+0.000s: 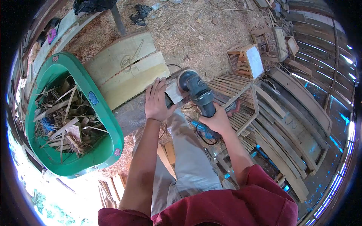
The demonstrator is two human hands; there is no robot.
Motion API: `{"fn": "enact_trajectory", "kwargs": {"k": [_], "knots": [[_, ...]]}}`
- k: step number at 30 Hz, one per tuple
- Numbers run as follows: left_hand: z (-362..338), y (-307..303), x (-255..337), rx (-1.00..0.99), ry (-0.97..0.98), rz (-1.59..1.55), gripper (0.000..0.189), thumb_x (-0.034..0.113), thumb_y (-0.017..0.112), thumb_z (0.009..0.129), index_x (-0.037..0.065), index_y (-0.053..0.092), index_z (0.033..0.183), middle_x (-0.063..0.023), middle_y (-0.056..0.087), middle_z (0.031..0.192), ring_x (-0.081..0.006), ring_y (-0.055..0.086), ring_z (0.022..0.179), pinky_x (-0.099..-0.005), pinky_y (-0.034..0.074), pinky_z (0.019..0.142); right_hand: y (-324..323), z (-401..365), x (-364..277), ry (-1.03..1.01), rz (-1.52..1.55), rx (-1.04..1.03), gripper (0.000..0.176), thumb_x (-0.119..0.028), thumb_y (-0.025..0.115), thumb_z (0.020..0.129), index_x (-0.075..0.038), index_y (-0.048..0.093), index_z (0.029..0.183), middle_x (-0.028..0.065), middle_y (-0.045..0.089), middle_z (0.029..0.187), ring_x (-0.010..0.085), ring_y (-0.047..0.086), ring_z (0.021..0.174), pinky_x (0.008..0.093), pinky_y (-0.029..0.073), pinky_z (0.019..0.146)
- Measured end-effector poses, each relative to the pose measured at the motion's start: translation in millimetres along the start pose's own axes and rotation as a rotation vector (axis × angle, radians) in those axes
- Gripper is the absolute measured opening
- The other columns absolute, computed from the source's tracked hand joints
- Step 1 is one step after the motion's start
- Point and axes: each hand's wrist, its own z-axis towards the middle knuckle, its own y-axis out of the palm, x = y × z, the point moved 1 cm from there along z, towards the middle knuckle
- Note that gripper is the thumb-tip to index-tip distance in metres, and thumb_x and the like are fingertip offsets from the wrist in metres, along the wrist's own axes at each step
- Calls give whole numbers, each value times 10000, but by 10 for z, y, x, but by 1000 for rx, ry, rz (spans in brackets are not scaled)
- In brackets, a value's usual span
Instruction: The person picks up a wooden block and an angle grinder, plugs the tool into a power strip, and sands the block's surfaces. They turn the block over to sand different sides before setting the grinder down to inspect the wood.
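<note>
My right hand point(218, 119) is wrapped round the body of a dark angle grinder point(201, 96). The grinder's round disc point(184, 80) is over the right end of a small pale wood piece point(174, 92) on a dark bench point(130, 113). My left hand point(156, 100) lies flat with its fingers stretched out, at the left edge of that piece; whether the palm presses on it or on the bench cannot be made out. Pale boards point(132, 81) lie on the bench beyond my left hand, with a loop of string point(128, 62) on them.
A green tub point(113, 128) full of wood scraps stands at the left. Slatted wood frames point(230, 101) and long planks point(279, 150) lie at the right. A small crate point(245, 62) stands farther back. Shavings point(181, 37) cover the ground. A blue tool point(203, 130) hangs below the grinder.
</note>
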Motion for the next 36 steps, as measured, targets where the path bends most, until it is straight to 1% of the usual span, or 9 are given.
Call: {"fn": "enact_trajectory", "kwargs": {"k": [1, 7, 11, 17, 23, 27, 30, 33, 36], "knots": [[6, 7, -7, 3, 5, 3, 886, 309, 933, 694, 43, 493, 1416, -137, 469, 1654, -365, 383, 1574, -577, 256, 1295, 31, -10, 0, -49, -3, 36, 524, -318, 913, 694, -29, 732, 1093, 151, 777, 947, 312, 741, 863, 398, 574, 842], [-4, 32, -22, -2, 11, 31, 901, 339, 932, 691, 49, 490, 1420, -133, 471, 1651, -363, 382, 1574, -576, 256, 1296, -190, 124, -86, 227, 175, -79, 519, -298, 911, 714, -49, 741, 1137, 149, 779, 945, 327, 756, 890, 411, 575, 853], [12, 37, -6, -14, 2, 41, 901, 343, 932, 689, 49, 493, 1418, -127, 464, 1656, -359, 382, 1574, -571, 255, 1299, -72, 100, -90, 22, 5, 3, 490, -281, 907, 723, -44, 742, 1119, 143, 772, 940, 310, 747, 872, 412, 571, 843], [-5, 44, -19, -8, 10, 42, 899, 342, 932, 686, 52, 494, 1416, -120, 468, 1654, -357, 378, 1575, -570, 256, 1297, -160, 97, 120, 134, 122, -13, 468, -254, 889, 711, -36, 728, 1092, 139, 759, 921, 295, 730, 842, 411, 562, 824], [13, 51, -23, -6, 8, 53, 879, 335, 922, 701, 56, 491, 1415, -120, 474, 1649, -364, 373, 1576, -580, 261, 1289, -6, -71, 183, -94, 64, 75, 434, -234, 867, 706, -28, 717, 1057, 99, 722, 854, 240, 663, 761, 401, 549, 768], [-12, 82, -40, 31, 39, 46, 879, 330, 920, 699, 57, 491, 1416, -126, 474, 1648, -366, 377, 1571, -582, 262, 1287, -119, -100, 206, 103, 126, 25, 482, -258, 880, 686, -27, 718, 1077, 129, 750, 884, 287, 714, 803, 416, 563, 798], [2, 55, -8, -3, 26, 77, 888, 327, 921, 692, 56, 488, 1419, -133, 472, 1648, -363, 380, 1570, -582, 263, 1285, -58, -141, 332, -26, 77, 74, 481, -266, 882, 688, -24, 716, 1069, 139, 755, 897, 303, 725, 822, 416, 566, 814], [11, 59, 1, -4, 33, 87, 894, 323, 918, 691, 57, 482, 1425, -144, 468, 1650, -365, 379, 1570, -582, 262, 1285, -19, -179, 328, -24, 89, 52, 480, -275, 884, 694, -21, 712, 1063, 147, 754, 897, 306, 725, 825, 414, 566, 824], [-2, 63, -17, 11, 41, 82, 885, 319, 914, 697, 63, 481, 1425, -152, 468, 1649, -370, 380, 1569, -585, 262, 1283, -126, -149, 312, 114, 126, 87, 495, -291, 891, 693, -11, 708, 1057, 152, 751, 892, 309, 722, 835, 413, 567, 836]]}}
